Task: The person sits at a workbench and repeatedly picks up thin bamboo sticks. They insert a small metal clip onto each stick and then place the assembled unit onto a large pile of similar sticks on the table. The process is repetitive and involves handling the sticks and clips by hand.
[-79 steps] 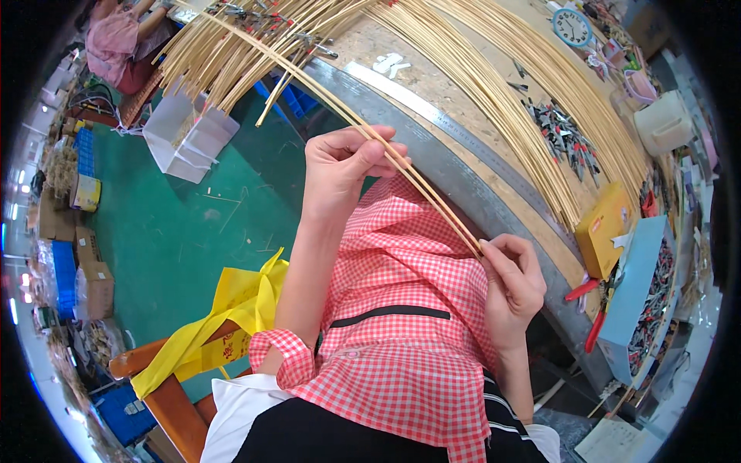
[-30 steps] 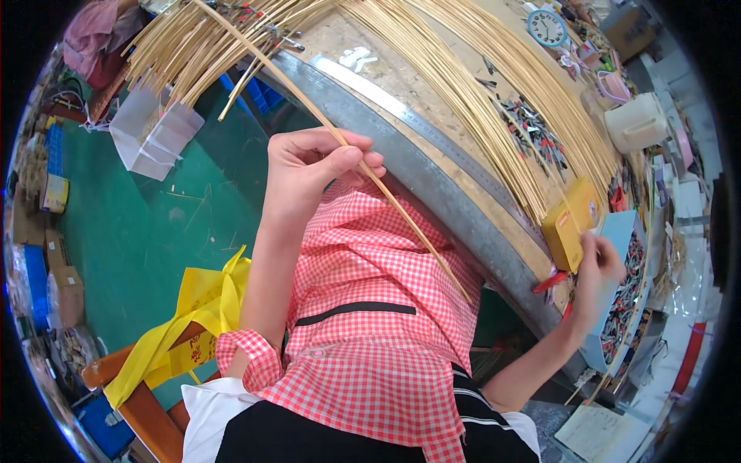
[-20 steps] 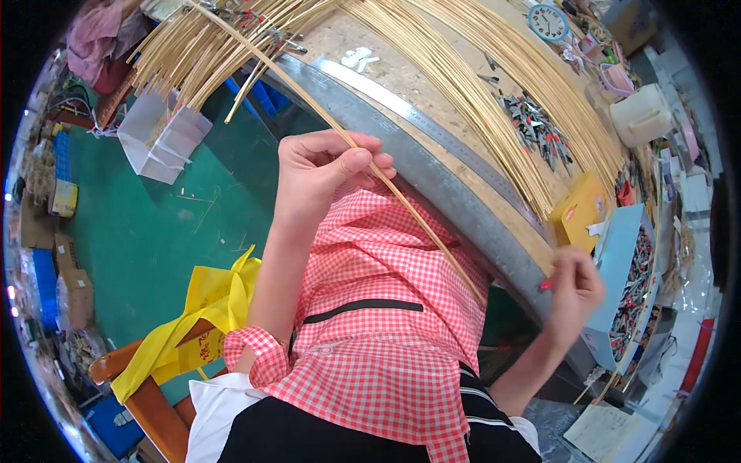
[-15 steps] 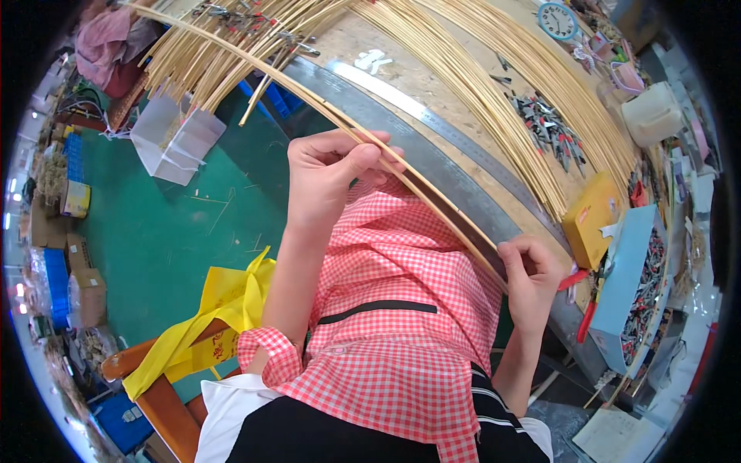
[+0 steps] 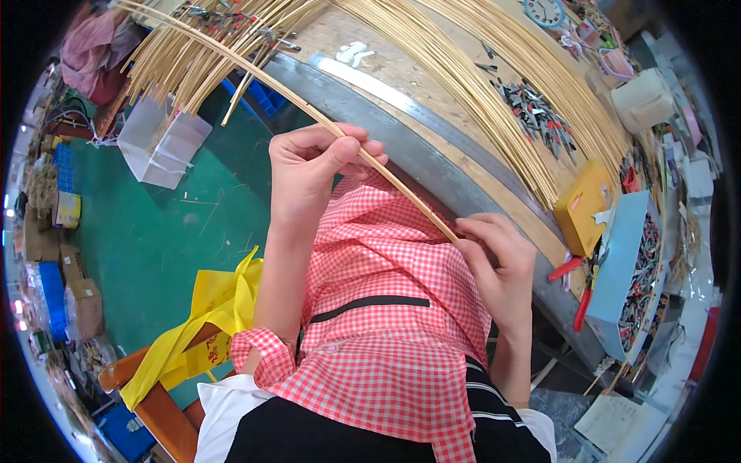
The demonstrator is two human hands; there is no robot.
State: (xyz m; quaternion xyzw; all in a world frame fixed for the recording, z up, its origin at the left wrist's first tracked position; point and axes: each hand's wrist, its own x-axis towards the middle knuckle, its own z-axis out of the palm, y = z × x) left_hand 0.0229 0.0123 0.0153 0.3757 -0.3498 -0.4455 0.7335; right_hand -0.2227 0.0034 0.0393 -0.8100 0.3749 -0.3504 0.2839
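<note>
Slim pale bamboo strips [image 5: 413, 198] run slantwise from the upper left down across the front of my checked apron, lying close together. My left hand [image 5: 318, 160] pinches them around their lower half between thumb and fingers. At their lower right end, the thumb and forefinger of my right hand [image 5: 500, 266] are closed on the tips. Exactly how many strips are held is hard to see. Just beyond them lies the dark metal edge [image 5: 340, 100] of the bench, with a long steel ruler [image 5: 386, 96] on the bench behind it.
Rows of bamboo strips [image 5: 455, 81] cover the bench, and a clip-studded bundle [image 5: 185, 58] overhangs at left. Loose clips [image 5: 536, 119] lie near a yellow box [image 5: 583, 207]. Right of me are red-handled pliers [image 5: 584, 309] and a blue box of clips [image 5: 617, 282]. A wooden chair [image 5: 166, 420] stands left.
My right hand has come left along the strips to their ends. The strips, parted between my hands before, now lie together. The whole view has shifted slightly.
</note>
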